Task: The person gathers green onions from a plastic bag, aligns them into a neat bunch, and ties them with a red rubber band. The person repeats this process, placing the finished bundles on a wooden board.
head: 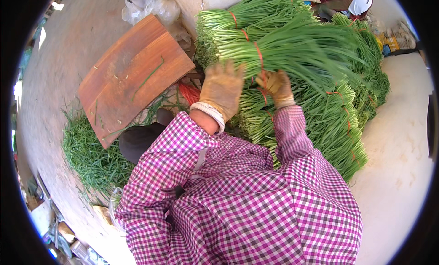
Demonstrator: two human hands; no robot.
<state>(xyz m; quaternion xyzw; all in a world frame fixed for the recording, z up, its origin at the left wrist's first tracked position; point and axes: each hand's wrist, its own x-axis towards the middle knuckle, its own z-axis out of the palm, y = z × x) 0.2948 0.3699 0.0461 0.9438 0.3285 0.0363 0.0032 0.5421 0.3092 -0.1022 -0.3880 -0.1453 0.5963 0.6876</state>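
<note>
A bundle of long green garlic chives (291, 56), bound with an orange tie, lies on top of the heap with its leaf ends blurred. My left hand (223, 88), in a tan work glove, is spread flat by the bundle's pale cut ends; its fingers are blurred. In a matching glove, my right hand (276, 88) has bent fingers at the bundle's lower edge, beside the tie. Whether those fingers grip it is hard to see. More tied bundles (329, 141) lie beneath and to the right of my hands.
A wooden board (133, 76) with a few loose leaves slopes to my left. Loose green trimmings (92, 155) are heaped below it. Red plastic string (188, 92) shows beside my left wrist. A clear plastic bag (154, 9) lies behind the board. Another person (356, 4) is at the upper right.
</note>
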